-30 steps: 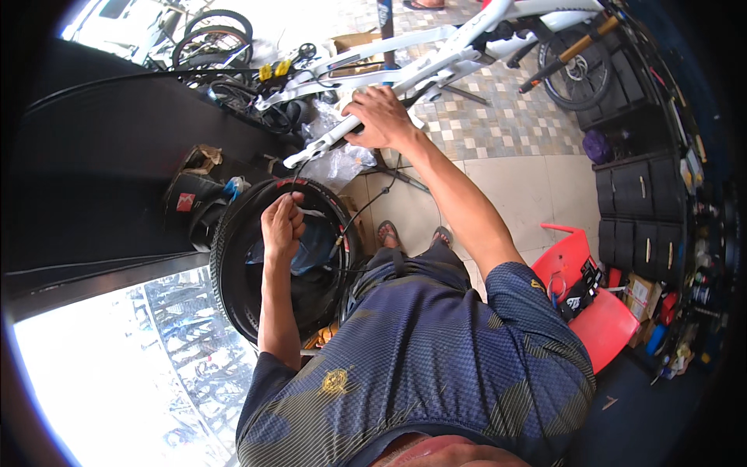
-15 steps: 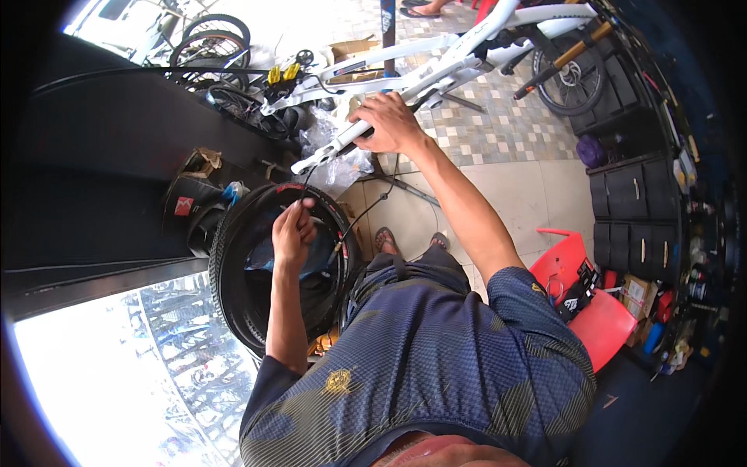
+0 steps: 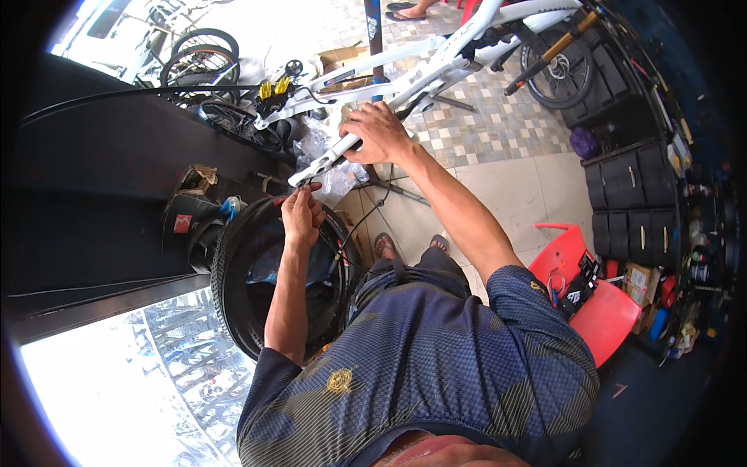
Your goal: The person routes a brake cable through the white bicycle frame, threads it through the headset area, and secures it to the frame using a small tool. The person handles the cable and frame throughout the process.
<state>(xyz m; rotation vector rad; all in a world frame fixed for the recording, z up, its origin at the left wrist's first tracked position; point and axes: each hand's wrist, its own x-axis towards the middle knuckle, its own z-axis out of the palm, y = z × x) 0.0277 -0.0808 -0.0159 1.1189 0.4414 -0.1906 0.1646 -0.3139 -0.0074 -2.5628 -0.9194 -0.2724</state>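
Right hand [image 3: 379, 134] wraps white tubular frame [image 3: 318, 164], left hand [image 3: 302, 215] pinches thin black cable [image 3: 304, 185] at 8 o'clock tip; frame swing risks kinking.

The glossy white bicycle frame [image 3: 450, 53] lies slantwise, one tube inside the right hand's [image 3: 377, 134] grip, its slotted end beside the left hand's [image 3: 302, 216] pinching fingertips (contact there is too small to tell). Below the right grip, a thin black cable [image 3: 380, 203] curves downward.
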